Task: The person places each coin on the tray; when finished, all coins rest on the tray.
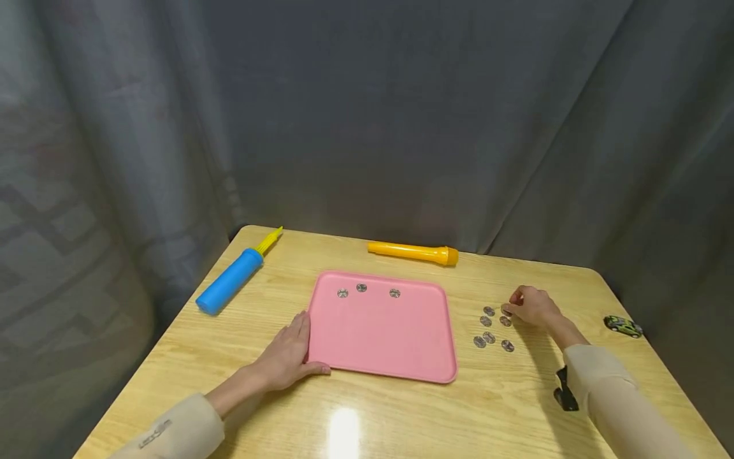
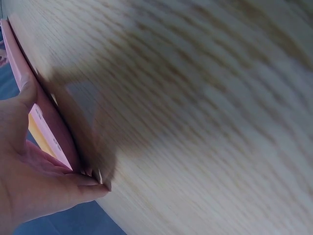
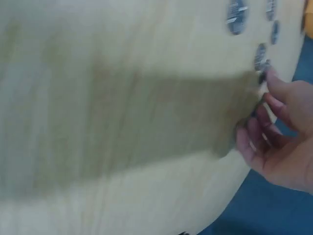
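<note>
A pink tray (image 1: 381,331) lies in mid-table, bearing 3 silver coins (image 1: 394,293) near its far edge. My left hand (image 1: 287,354) rests at its near left corner, fingers straight along the left side and thumb along the front edge; the left wrist view shows the thumb against the tray's rim (image 2: 54,110). Right of the tray lie several loose coins (image 1: 507,345). At the far right of that group, my right hand (image 1: 533,307) pinches a coin (image 1: 506,310) between thumb and fingertips, partly hidden by them. More coins (image 3: 237,17) lie beyond in the right wrist view.
A blue and yellow hand pump (image 1: 229,280) lies at the left. Behind the tray is an orange toy microphone (image 1: 413,252). A small green and black toy car (image 1: 623,326) stands near the right table edge. Grey curtains (image 1: 367,127) hang behind the wooden table (image 1: 275,414).
</note>
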The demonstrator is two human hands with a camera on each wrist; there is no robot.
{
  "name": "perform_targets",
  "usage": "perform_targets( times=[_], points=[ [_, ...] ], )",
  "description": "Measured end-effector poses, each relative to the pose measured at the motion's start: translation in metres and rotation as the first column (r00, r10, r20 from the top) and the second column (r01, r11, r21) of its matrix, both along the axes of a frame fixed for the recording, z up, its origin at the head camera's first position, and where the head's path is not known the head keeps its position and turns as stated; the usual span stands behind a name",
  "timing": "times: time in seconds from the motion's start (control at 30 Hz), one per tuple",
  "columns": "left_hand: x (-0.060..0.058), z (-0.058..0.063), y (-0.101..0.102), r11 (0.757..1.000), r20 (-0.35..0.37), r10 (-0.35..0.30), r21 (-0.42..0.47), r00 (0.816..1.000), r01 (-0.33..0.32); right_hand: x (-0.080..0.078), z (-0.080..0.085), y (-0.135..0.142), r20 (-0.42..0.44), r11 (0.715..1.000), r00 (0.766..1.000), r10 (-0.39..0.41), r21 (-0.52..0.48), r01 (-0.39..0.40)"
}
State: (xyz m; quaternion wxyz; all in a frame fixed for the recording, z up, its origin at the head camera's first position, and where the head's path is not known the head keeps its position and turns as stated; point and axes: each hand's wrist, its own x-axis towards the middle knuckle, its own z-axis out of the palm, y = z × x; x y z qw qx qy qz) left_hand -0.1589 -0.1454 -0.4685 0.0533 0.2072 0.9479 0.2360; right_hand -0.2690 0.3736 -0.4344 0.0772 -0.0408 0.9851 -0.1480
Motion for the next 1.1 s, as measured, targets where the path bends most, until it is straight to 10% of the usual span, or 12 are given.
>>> perform_targets(
  times=[0.73, 1.1],
  points=[
    [-0.002, 0.002, 0.0, 1.0, -0.024, -0.006, 0.001, 1.0, 0.006, 0.004, -0.008, -0.005, -0.042, 0.995, 0.994, -0.1, 0.0, 0.1],
    [-0.001, 0.001, 0.001, 1.0, -0.012, 0.005, -0.017, 1.0, -0.005, -0.028, -0.008, -0.095, -0.174, 0.969, 0.985, -0.011, -0.247, -0.033]
  ],
)
